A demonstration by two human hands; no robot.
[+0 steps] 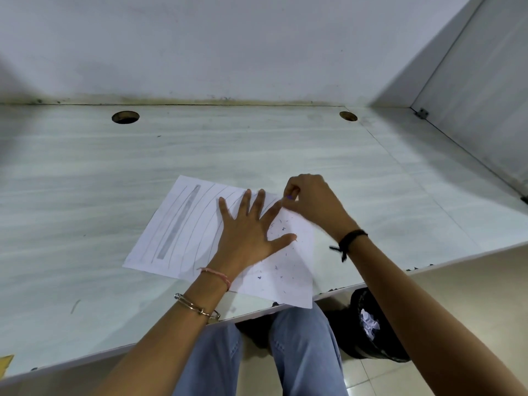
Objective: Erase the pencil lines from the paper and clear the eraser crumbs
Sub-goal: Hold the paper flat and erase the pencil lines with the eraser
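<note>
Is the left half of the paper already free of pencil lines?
No, the left part of the paper still carries curved pencil lines and a shaded grey bar.

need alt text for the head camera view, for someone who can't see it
A person's left hand presses a sheet of paper flat on a pale desk while the right hand pinches a small purple eraser at its far edge. Pencil lines remain on the left; eraser crumbs dot the right.

Bare forearms; pink thread [218, 274] and metal bangle [197, 307] left, black band [350, 238] right, blue jeans [303, 352].
</note>
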